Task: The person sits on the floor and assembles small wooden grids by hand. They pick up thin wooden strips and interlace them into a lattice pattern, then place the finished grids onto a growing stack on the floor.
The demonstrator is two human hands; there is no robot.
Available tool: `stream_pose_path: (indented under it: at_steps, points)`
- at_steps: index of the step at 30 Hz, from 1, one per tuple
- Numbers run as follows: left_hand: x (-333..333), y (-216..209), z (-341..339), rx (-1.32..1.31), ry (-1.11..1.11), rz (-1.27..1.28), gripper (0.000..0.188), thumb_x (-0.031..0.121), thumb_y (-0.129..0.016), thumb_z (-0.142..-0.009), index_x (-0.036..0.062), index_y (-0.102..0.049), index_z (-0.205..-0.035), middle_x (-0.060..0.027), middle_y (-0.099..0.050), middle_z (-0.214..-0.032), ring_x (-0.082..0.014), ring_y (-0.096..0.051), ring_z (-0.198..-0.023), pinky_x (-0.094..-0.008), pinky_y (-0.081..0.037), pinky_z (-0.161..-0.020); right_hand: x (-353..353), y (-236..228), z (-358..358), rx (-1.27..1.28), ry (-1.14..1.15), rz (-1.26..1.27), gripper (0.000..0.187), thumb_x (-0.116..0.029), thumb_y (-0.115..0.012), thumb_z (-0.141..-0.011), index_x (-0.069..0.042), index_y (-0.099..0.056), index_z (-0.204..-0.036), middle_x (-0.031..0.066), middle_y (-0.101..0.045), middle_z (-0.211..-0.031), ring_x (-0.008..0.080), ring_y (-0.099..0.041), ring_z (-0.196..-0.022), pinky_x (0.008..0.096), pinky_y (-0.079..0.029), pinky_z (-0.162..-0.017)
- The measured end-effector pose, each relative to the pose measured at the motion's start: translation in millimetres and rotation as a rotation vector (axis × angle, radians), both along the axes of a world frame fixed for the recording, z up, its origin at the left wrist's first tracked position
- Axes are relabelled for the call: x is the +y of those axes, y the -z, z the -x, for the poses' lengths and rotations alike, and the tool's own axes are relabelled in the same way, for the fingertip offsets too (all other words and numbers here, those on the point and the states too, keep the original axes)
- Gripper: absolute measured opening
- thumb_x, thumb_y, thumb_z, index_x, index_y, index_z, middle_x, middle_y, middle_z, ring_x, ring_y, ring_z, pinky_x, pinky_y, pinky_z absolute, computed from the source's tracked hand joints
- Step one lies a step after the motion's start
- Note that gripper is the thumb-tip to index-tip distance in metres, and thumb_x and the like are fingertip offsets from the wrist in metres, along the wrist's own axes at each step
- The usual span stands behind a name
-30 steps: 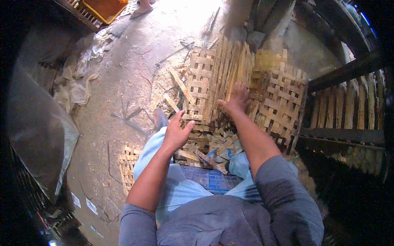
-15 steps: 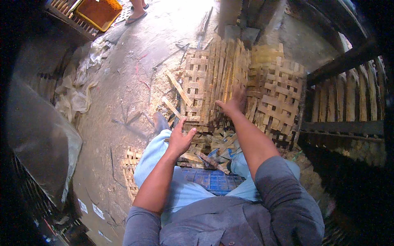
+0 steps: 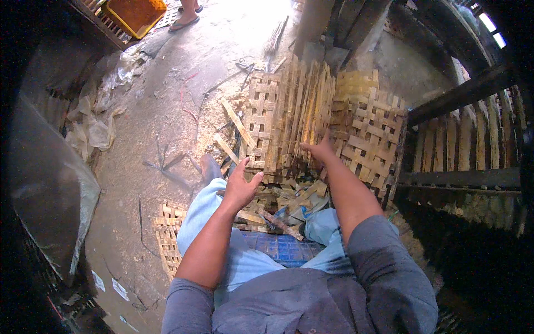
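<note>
Woven bamboo panels stand on edge in a packed row (image 3: 303, 117) before me, with one lattice panel (image 3: 261, 108) facing out on the left. My left hand (image 3: 241, 188) is at the near left corner of that panel, thumb and fingers apart, holding nothing. At the row's near right side is my right hand (image 3: 321, 150), its thumb stretched toward the panel edges and apart from the fingers, which are partly hidden. More woven panels (image 3: 374, 136) lean to the right of this hand.
Broken bamboo strips (image 3: 278, 220) lie between my legs, near a blue plastic crate (image 3: 278, 247). Another woven piece (image 3: 168, 231) is by my left leg. Slatted wood (image 3: 467, 139) stands at the right. Plastic sheeting (image 3: 92, 128) and a yellow-rimmed bin (image 3: 135, 16) are on the left; a person's foot (image 3: 183, 23) is beyond.
My right hand has drawn nearer along the row's right side, and the row and right-hand panels sit slightly apart. My left hand has barely moved. The whole view has shifted a little.
</note>
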State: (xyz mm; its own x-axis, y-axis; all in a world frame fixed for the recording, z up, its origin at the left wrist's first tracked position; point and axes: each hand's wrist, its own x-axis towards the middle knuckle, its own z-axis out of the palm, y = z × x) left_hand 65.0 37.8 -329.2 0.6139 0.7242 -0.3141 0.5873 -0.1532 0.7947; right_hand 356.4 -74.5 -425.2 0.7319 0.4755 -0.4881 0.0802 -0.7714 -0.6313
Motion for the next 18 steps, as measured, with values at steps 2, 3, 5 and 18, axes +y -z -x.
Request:
stream_pose_path:
  at_steps: [2,3,5,18]
  points:
    - [0,-2,0,0.013,0.020,0.011,0.068,0.034,-0.068,-0.086,-0.0022,-0.045,-0.138,-0.0270,-0.052,-0.136,-0.0380,-0.050,-0.127,-0.0403,-0.038,-0.108,1,3,1,-0.019,-0.009,0.041,0.126,-0.045,-0.086,-0.067,-0.005,-0.003,-0.154,0.0286,-0.033,-0.149,0.0413,-0.043,-0.132,0.0423,-0.039,-0.108]
    - [0,-2,0,-0.004,0.027,0.002,0.068,0.034,-0.069,-0.086,-0.0023,-0.045,-0.138,-0.0270,-0.052,-0.136,-0.0381,-0.050,-0.127,-0.0403,-0.038,-0.108,5,7,3,-0.022,-0.023,0.042,0.128,-0.047,-0.086,-0.067,-0.005,-0.003,-0.154,0.0289,-0.032,-0.150,0.0412,-0.042,-0.134,0.0422,-0.038,-0.109]
    - [1,-3,-1,-0.037,0.039,-0.018,0.068,0.034,-0.069,-0.085,-0.0024,-0.045,-0.138,-0.0270,-0.052,-0.135,-0.0381,-0.050,-0.127,-0.0404,-0.038,-0.108,12,15,8,-0.080,-0.037,0.077,0.129,-0.049,-0.086,-0.066,-0.005,-0.002,-0.154,0.0290,-0.030,-0.151,0.0409,-0.039,-0.136,0.0420,-0.036,-0.111]
    - [3,-14,-3,0.059,0.027,-0.022,0.068,0.035,-0.068,-0.086,-0.0023,-0.044,-0.138,-0.0277,-0.051,-0.136,-0.0388,-0.049,-0.128,-0.0405,-0.037,-0.108,4,5,-5,-0.078,-0.081,0.043,0.120,-0.039,-0.083,-0.069,-0.006,-0.004,-0.154,0.0283,-0.039,-0.145,0.0372,-0.044,-0.132,0.0414,-0.038,-0.109]
